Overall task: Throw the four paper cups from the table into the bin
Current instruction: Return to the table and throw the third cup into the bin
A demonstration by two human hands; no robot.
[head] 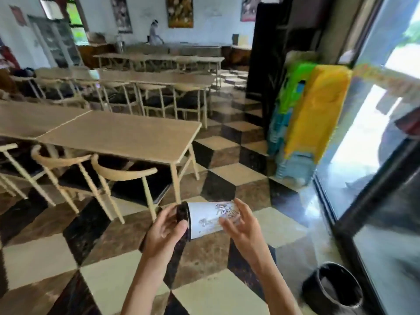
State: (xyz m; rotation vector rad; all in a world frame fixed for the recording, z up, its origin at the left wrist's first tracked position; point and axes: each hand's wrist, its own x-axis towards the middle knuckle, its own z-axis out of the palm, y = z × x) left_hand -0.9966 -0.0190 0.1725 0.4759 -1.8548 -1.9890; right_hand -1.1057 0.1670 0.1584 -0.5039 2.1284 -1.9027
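A white paper cup (208,220) with a grey printed drawing and a black lid lies on its side between my hands, above the floor. My left hand (167,230) grips the lid end, fingers curled around the black lid. My right hand (241,223) touches the cup's bottom end with spread fingers. A black round bin (334,285) with a dark liner stands on the floor at the lower right, next to the glass door. Something pale shows inside it. The nearest wooden table (122,133) carries no cups that I can see.
Wooden chairs (122,176) are tucked under the nearest table on the left. More tables and chairs fill the room behind. A rack draped in yellow and green cloth (311,114) stands right of the checkered floor. A glass door (386,201) lines the right side.
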